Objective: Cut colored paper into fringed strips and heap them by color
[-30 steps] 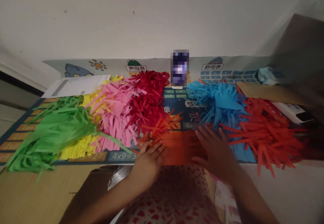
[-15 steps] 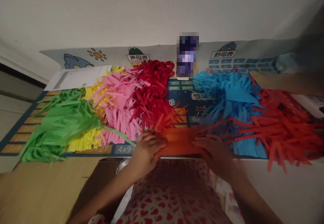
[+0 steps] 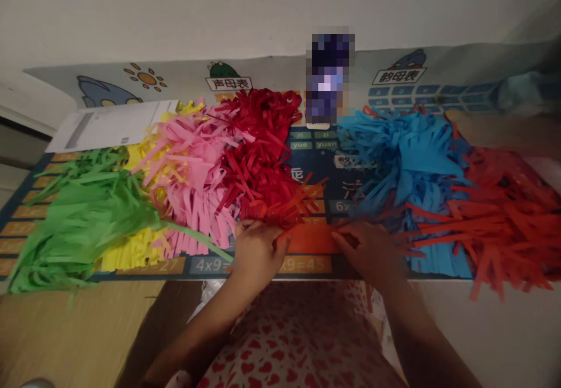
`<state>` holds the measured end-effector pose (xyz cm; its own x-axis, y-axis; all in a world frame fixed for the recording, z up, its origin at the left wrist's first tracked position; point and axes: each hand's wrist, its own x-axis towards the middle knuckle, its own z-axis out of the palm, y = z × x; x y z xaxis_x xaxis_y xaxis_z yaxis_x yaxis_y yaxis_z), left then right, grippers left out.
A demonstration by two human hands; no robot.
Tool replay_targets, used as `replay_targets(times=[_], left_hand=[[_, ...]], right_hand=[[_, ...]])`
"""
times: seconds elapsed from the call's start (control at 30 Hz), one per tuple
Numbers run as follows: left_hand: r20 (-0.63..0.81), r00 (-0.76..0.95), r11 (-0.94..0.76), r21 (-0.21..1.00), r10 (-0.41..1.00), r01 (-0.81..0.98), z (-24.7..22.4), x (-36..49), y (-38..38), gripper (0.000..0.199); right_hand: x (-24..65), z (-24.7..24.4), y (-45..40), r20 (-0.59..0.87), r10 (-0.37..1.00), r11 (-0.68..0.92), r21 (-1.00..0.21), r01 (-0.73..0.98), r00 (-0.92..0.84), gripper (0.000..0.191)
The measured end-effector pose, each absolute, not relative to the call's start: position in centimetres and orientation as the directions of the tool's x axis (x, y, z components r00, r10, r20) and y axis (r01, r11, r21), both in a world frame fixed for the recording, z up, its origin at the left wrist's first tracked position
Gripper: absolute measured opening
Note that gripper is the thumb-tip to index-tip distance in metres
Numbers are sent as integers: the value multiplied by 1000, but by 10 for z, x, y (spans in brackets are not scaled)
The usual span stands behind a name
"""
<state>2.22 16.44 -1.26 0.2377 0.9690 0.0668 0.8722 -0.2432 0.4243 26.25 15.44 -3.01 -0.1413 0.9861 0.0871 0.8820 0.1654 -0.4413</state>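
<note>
Fringed orange paper (image 3: pixel 312 239) stretches between my two hands near the table's front edge, its cut strips fanning out at both ends. My left hand (image 3: pixel 259 249) is closed on its left part, thumb toward the middle. The right part is gripped by my right hand (image 3: pixel 366 249), which is somewhat blurred. Fringed red paper (image 3: pixel 265 160) lies just beyond my left hand, with a pink fringed bundle (image 3: pixel 188 166) beside it. Past my right hand lie blue fringed paper (image 3: pixel 425 154) and a red-orange fringed pile (image 3: pixel 512 218).
Green fringed paper (image 3: pixel 87 207) and yellow fringed paper (image 3: pixel 131 250) lie at the left, near a white printed sheet (image 3: pixel 109 125). A pixelated phone-like object (image 3: pixel 328 78) stands against the wall. Another person's blurred arm (image 3: pixel 504 128) reaches in at right. A printed mat (image 3: pixel 315 160) covers the table.
The orange paper and both my hands have shifted slightly, baring more of the mat in front of them. My view has moved a little closer to the table.
</note>
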Motion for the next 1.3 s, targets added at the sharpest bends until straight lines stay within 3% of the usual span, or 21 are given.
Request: replay_targets(times=[0.27, 0.67, 0.87, 0.97, 1.03, 1.1, 1.2, 1.3], left_hand=[[-1, 266, -246, 376, 964, 893, -8, 24, 170, 26], [-57, 263, -225, 363, 963, 904, -9, 25, 174, 29], [-30, 273, -246, 350, 961, 904, -9, 25, 171, 25], [74, 292, -301, 255, 954, 919, -5, 24, 171, 19], [168, 424, -451, 181, 890, 874, -1, 22, 175, 22], [181, 650, -673, 129, 738, 728, 2, 21, 181, 20], [30, 880, -878, 97, 474, 470, 6, 22, 190, 20], [-102, 909, -908, 75, 404, 412, 11, 25, 193, 19]], right_hand=[[266, -30, 160, 13, 986, 152, -474, 867, -165, 18], [268, -30, 163, 5, 988, 139, -502, 854, -157, 22], [267, -28, 163, -17, 988, 124, -505, 854, -153, 24], [266, -28, 163, -35, 989, 108, -483, 869, -142, 24], [267, -29, 163, -36, 992, 91, -470, 878, -122, 21], [268, -29, 164, -17, 996, 71, -446, 892, -88, 21], [271, -25, 163, 40, 998, 55, -355, 933, -44, 24], [271, -14, 153, 142, 988, 91, -253, 963, -56, 20]])
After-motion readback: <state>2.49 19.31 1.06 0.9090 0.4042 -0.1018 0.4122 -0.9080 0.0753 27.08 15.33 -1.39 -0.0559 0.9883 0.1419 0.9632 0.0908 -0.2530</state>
